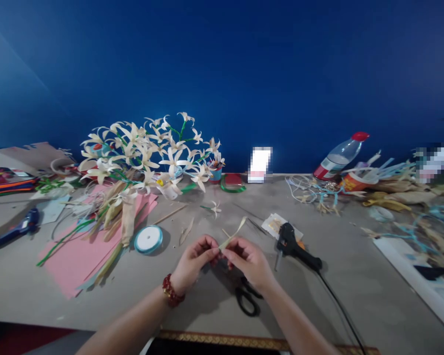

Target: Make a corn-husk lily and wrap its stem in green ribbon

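Note:
Both hands meet over the middle of the grey table. My left hand [194, 261], with a red bead bracelet at the wrist, pinches the lower end of a thin pale leaf strip [234, 233]. My right hand [248, 261] pinches the same strip just beside it, and the strip's free end slants up and to the right. Black scissors [247, 298] lie on the table under my right wrist. A black hot glue gun [294, 245] lies just right of my hands, its cord running toward the front edge.
A bunch of cream handmade flowers [148, 153] with green stems stands at the back left over pink paper [77, 256]. A teal tape roll [148, 239], a blue glue gun [15, 229], a plastic bottle [340, 157] and husk scraps [395, 195] lie around.

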Demonstrator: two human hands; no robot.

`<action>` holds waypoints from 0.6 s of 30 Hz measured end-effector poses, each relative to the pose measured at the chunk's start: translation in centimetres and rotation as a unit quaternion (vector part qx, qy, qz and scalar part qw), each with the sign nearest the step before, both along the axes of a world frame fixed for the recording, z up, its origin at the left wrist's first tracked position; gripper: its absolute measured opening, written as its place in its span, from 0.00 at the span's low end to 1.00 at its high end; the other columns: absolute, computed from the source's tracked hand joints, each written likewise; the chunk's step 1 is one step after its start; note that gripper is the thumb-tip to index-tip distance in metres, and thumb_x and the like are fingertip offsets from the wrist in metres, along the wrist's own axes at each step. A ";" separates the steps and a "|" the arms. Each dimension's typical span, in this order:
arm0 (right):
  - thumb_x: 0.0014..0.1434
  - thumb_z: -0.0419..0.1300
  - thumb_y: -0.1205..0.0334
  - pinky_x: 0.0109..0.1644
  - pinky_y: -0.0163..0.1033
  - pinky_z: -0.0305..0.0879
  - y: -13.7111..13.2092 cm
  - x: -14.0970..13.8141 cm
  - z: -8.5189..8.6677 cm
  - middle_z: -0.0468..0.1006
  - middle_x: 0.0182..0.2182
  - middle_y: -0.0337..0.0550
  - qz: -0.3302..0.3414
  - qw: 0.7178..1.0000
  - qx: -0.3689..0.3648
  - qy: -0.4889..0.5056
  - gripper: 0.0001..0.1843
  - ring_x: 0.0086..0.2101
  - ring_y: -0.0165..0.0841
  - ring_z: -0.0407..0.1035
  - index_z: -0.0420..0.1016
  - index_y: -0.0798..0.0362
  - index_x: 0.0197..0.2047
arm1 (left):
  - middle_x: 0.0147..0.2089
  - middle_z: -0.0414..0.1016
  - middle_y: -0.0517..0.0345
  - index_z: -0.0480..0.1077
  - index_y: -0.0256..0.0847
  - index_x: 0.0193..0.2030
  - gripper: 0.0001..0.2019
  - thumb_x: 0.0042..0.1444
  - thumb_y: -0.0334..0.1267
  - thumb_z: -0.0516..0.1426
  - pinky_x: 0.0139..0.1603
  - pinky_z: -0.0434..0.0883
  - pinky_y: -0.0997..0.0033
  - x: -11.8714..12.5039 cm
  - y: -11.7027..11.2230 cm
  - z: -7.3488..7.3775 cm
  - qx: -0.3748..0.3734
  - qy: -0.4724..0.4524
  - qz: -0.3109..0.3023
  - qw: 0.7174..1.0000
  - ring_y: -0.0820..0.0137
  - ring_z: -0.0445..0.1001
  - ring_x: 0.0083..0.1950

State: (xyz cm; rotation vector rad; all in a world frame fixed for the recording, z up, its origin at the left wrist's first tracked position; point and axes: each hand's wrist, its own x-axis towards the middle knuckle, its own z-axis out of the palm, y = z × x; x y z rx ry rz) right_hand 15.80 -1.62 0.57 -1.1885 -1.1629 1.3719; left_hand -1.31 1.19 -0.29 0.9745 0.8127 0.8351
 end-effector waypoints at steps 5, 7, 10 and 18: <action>0.56 0.62 0.55 0.28 0.32 0.61 -0.1 -0.1 -0.2 0.69 0.21 0.34 -0.003 0.998 0.026 -0.054 0.10 0.23 0.28 0.63 0.72 0.52 0.30 | 0.30 0.69 0.61 0.70 0.38 0.34 0.13 0.51 0.44 0.65 0.34 0.64 0.75 0.1 -0.2 0.4 0.013 0.002 -0.005 1.000 0.74 0.66 0.31; 0.57 0.60 0.58 0.27 0.32 0.59 -0.1 -0.1 -0.4 0.67 0.21 0.33 -0.001 0.996 0.042 -0.083 0.08 0.23 0.27 0.61 0.71 0.52 0.29 | 0.31 0.68 0.61 0.70 0.38 0.34 0.13 0.52 0.45 0.65 0.34 0.63 0.75 0.0 -0.2 0.5 0.039 0.029 -0.010 0.999 0.74 0.65 0.33; 0.56 0.59 0.61 0.26 0.31 0.57 -0.1 -0.2 -0.6 0.66 0.21 0.33 -0.004 0.991 0.064 -0.119 0.06 0.23 0.27 0.59 0.70 0.52 0.29 | 0.29 0.66 0.61 0.69 0.38 0.33 0.12 0.53 0.45 0.63 0.34 0.61 0.75 -0.1 -0.2 0.4 0.073 0.075 -0.011 0.994 0.73 0.62 0.32; 0.54 0.57 0.64 0.29 0.32 0.56 0.0 -0.3 -0.9 0.65 0.21 0.33 0.012 0.988 0.072 -0.138 0.04 0.25 0.27 0.58 0.69 0.53 0.28 | 0.30 0.66 0.60 0.68 0.38 0.32 0.07 0.55 0.39 0.59 0.36 0.61 0.73 -0.4 -0.1 0.2 0.147 0.142 -0.026 0.979 0.71 0.63 0.33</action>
